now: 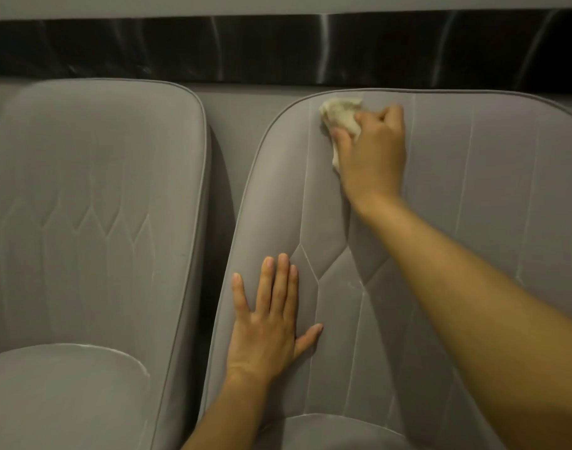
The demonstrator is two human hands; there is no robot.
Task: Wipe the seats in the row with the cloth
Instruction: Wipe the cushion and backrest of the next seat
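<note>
1. Step in hand: wiping the backrest (472, 222) of the seat in front of the person. The work stood at the backrest's upper corner, just under the piped top edge. Judged to be part-way through the row at most.
2. Cloth (339, 115): pale and crumpled into a bunch, pressed against the backrest fabric. Most of it showed above and beside the fingers, and a tail ran down under the palm.
3. Right hand (372, 151): fingers curled round the cloth and gripping it, with the arm stretched across the backrest.
4. Left hand (271, 319): flat and empty, fingers straight and slightly fanned, palm resting on the lower side bolster of the same backrest. It lay well below the cloth and apart from it, and appeared to serve as a brace.
5. Neighbouring seat (93, 206): it stood beside the first across a narrow gap, with no hand on it. Whether it had been wiped could not be told.
6. Next move, as judged: strokes down and across the stitched panels with steady pressure along the seams, then the cushion below. The bracing hand would need to shift out of the cloth's path.
</note>
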